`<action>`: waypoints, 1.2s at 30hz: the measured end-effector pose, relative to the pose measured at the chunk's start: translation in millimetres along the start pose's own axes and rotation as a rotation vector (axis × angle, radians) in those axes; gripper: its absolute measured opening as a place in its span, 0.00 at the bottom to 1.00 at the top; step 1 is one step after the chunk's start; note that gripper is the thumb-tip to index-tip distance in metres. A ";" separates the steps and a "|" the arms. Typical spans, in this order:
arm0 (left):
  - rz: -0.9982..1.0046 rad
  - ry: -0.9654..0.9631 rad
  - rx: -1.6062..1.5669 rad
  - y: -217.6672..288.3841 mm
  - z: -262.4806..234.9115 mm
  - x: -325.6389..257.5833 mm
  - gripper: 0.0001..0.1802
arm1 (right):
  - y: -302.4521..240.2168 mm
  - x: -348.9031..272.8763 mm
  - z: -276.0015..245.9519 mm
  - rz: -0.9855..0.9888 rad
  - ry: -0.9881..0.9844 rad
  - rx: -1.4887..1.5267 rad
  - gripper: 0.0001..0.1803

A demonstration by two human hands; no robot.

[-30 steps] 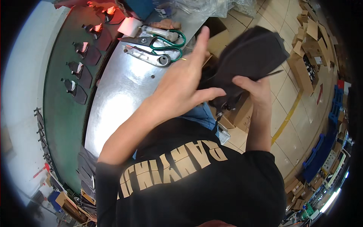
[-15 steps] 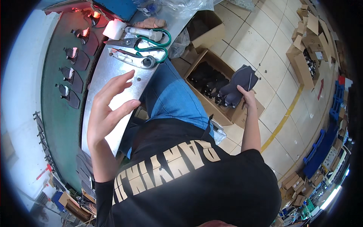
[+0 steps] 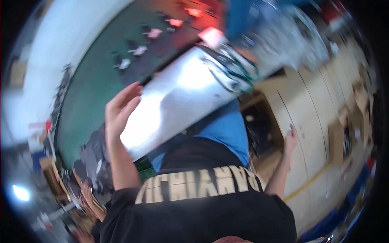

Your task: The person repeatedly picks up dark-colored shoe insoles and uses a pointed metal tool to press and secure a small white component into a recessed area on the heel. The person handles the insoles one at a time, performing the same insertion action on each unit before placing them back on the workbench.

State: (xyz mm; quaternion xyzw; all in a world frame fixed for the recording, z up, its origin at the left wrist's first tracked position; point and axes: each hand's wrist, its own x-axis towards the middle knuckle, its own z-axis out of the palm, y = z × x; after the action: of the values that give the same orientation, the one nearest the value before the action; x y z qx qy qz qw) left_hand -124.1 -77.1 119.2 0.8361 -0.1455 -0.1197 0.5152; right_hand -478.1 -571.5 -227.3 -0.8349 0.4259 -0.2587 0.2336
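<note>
My left hand (image 3: 122, 110) is raised over the left edge of the shiny metal table (image 3: 174, 97), fingers stretched and thumb a little apart, with nothing in it. Out to the right, my right hand (image 3: 290, 138) is beside an open cardboard box (image 3: 277, 126). It is blurred, but a finger sticks out and no piece shows in it. Dark pieces lie inside that box, too smeared to make out. Green-handled scissors (image 3: 243, 73) and a white-handled tool (image 3: 216, 73) rest at the table's far end. A pile of dark grey fabric pieces (image 3: 97, 156) lies by my left forearm.
Along the left runs a green belt (image 3: 95, 87) carrying several dark pieces with pale tops, lit red at its far end. Clear plastic bags (image 3: 291, 36) are heaped at the back. Another person's hand (image 3: 87, 194) shows at lower left. More cartons (image 3: 336, 139) stand at right.
The dark pieces my right hand held over the box are no longer in it. My view has swung left, and my left hand's fingers have come closer together.
</note>
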 end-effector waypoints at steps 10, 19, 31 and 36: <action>-0.036 0.702 0.249 -192.8 -79.8 69.5 0.30 | -444.3 29.5 -5.9 -0.477 -0.592 0.575 0.17; -0.014 0.652 0.491 -187.5 -86.4 133.2 0.21 | -475.0 16.6 62.3 -0.967 -0.359 -0.051 0.19; 0.162 0.987 0.081 -172.7 -68.5 109.6 0.15 | -505.8 -9.0 29.2 -1.031 -0.267 0.212 0.24; 0.161 0.643 -0.817 -80.9 -58.6 47.1 0.16 | -506.9 -9.5 29.2 -0.372 -1.102 1.095 0.15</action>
State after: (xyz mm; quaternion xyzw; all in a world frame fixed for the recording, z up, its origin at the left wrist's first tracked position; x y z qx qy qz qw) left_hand -50.1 -11.4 70.1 0.5477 0.0147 0.1360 0.8254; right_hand -165.1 -291.0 57.8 -0.6665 -0.0846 -0.0160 0.7405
